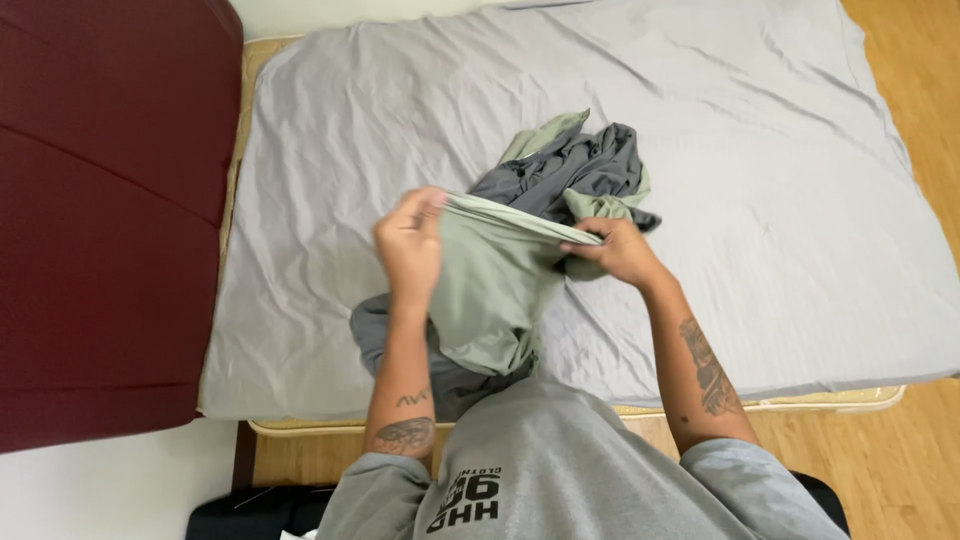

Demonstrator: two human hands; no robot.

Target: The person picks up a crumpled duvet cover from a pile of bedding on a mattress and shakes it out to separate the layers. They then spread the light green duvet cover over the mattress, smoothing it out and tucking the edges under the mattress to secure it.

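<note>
While both hands pull it taut at the centre of the frame, a pale green garment [490, 280] hangs between them, its lower part bunched just above the person's grey shirt [560, 460]. The left hand [410, 245] pinches the garment's top edge with closed fingers; the right hand [620, 250] grips the same edge at the other end, fingers curled around the cloth. Just behind, toward the upper middle, lies a heap of dark grey and green clothes [585, 170] on a grey bedsheet [780, 180]. A dark red cushion [100, 200] fills the left side — wooden floor [920, 60] shows at the right.
</note>
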